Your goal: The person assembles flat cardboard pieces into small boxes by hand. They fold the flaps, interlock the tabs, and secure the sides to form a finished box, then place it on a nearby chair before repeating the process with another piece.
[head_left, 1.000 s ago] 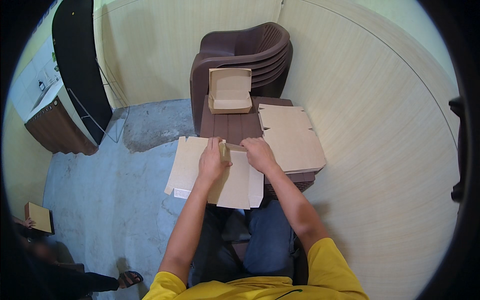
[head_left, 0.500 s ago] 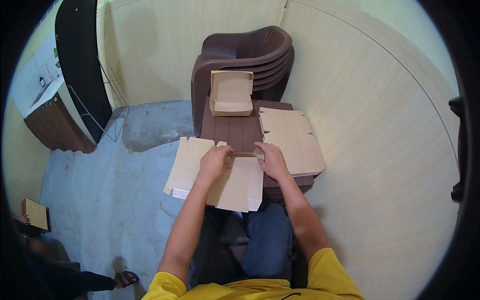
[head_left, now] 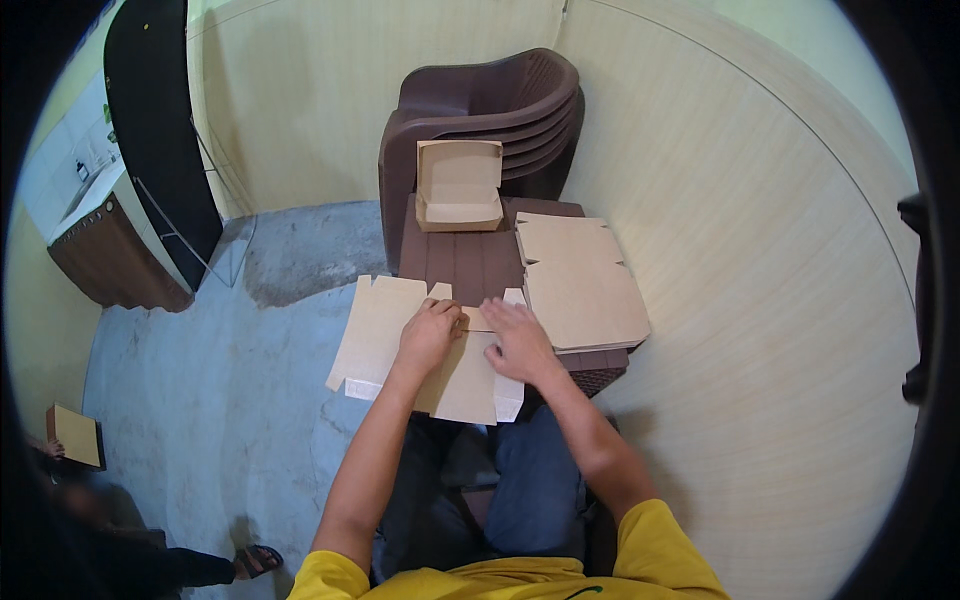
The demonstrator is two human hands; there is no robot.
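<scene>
Head view, only one: left hand (head_left: 428, 335) and right hand (head_left: 517, 342) both rest on a flat unfolded cardboard box blank (head_left: 400, 345), tan, die-cut with flaps, lying partly on the near edge of a dark brown plastic table (head_left: 480, 262) and hanging over toward the person's lap. Left hand's fingers are curled down on the blank's top edge near a small raised flap, looks like a pinch on the fold but the thumb is hidden, so can't tell if it really grasps or just presses. Right hand lies palm down, fingers spread flat on the blank just beside the left hand, pressing, not clenched, nothing held in it. The hands are close, nearly touching at the fingertips. On the right part of the table sits a stack of flat blanks (head_left: 583, 290), same tan card, its edge just beside the right hand. At the far side of the table stands a folded cardboard box (head_left: 459, 198), lid open and tilted back, well apart from the hands. Behind the table are stacked brown plastic chairs (head_left: 490, 100) against a cream panelled wall (head_left: 740, 250). Floor (head_left: 200, 400) is grey-blue concrete. Person wears a yellow shirt and blue trousers. At lower left, another person's sandalled foot (head_left: 258, 558) and a tan card piece (head_left: 73, 436) near the frame edge.
</scene>
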